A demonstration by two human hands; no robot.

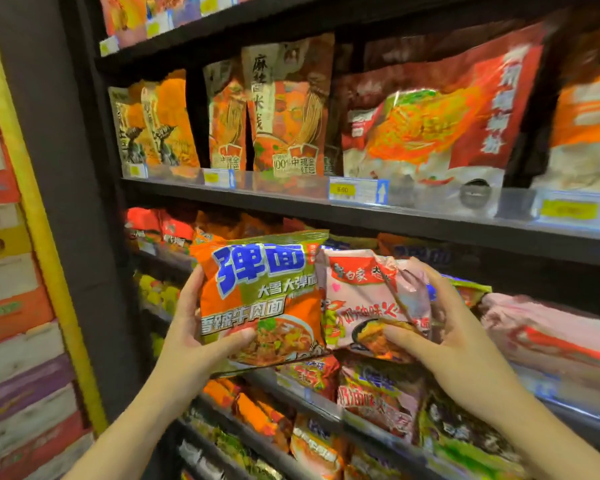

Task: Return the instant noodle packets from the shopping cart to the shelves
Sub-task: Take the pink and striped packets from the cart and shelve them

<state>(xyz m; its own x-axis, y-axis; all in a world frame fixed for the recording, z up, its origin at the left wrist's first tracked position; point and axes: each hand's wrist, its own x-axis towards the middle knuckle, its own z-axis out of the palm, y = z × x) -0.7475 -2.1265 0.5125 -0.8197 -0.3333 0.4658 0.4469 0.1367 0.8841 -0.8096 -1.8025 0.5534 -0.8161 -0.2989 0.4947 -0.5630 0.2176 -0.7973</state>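
My left hand [191,327] grips an orange and green noodle packet [260,299] with blue lettering, thumb on its front near the bottom edge. My right hand [444,327] grips a pink noodle packet [364,306], thumb pressed on its lower front and fingers curled over its right side. Both packets are held upright side by side in front of the middle shelf [361,216]. The shopping cart is out of view.
Tall orange and red noodle bags [288,109] stand on the shelf above. Pink multipacks [551,330] lie on the shelf at right. More packets [378,400] fill the lower shelves. A dark post [59,168] and stacked boxes [11,271] stand at left.
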